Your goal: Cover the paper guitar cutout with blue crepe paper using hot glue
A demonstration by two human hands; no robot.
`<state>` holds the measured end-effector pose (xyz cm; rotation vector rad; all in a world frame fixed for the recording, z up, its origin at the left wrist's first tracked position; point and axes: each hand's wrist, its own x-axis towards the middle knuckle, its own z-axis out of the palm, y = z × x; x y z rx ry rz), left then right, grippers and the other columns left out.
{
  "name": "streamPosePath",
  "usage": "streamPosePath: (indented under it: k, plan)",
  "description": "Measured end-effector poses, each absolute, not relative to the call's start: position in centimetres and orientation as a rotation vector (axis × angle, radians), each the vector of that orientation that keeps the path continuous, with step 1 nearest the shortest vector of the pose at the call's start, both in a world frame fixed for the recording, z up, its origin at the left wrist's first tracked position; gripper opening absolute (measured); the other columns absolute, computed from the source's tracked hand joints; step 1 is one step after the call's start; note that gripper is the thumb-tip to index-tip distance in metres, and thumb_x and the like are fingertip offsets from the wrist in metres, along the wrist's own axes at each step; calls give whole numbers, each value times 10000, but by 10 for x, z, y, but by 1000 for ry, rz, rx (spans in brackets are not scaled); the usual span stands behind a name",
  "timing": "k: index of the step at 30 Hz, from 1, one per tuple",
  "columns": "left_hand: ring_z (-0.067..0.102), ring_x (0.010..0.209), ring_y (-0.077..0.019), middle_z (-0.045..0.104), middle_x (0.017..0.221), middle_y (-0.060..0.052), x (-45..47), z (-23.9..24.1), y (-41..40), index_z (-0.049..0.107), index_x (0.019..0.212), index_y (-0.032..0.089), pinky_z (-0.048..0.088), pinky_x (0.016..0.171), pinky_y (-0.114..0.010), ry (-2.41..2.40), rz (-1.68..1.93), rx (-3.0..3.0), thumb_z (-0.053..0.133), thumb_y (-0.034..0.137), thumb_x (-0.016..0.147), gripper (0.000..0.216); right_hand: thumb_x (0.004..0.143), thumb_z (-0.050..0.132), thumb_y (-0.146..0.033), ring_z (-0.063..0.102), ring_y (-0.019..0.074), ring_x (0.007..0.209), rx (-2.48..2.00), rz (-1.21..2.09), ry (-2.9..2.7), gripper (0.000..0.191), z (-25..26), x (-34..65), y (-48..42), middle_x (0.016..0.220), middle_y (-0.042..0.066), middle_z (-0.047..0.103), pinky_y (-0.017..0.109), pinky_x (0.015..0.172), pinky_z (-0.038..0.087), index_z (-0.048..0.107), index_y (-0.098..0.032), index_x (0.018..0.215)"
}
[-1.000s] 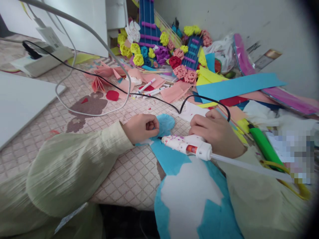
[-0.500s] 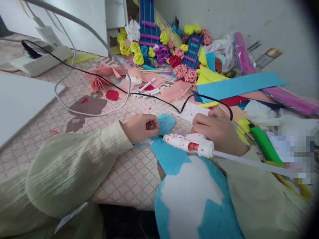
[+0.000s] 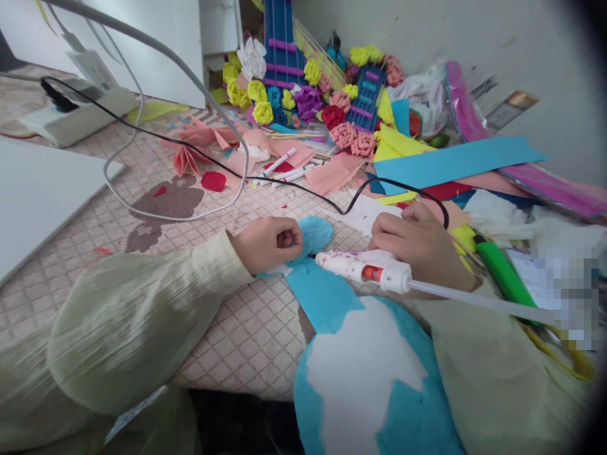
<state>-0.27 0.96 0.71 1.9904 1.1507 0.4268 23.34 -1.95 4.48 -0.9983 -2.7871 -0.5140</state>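
A guitar-shaped craft piece, its white body partly covered in blue paper, lies from the table toward me. Blue crepe paper wraps the rounded far end of its neck. My left hand is closed on that paper, fingers curled and thumb pressed in. My right hand is wrapped round a white hot glue gun with colored specks. Its dark nozzle points left at the blue neck, close to my left fingertips; I cannot tell whether it touches. A long clear glue stick sticks out the back.
A black cord and a white cable cross the table. Paper flowers and blue guitar necks stand behind. Markers, pink scraps, blue strips and a green tool lie around. A power strip sits at left.
My right hand and the glue gun have shifted slightly right, drawing the nozzle back a little from my left fingers. My left hand and the craft piece look unmoved.
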Motion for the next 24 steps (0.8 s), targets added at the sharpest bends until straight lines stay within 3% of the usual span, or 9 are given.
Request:
streamPosePath:
  k: [24]
  plan:
    - [409,509,-66,455,537,50,-3,6,10,554,641,146,333,500,-187,1145,427,2000,545,200,655,56,695,463,-297,391,142,566,-1063,-509,-2807,183,48,236,-22,603,17,496,352,641,253,501,-202,544]
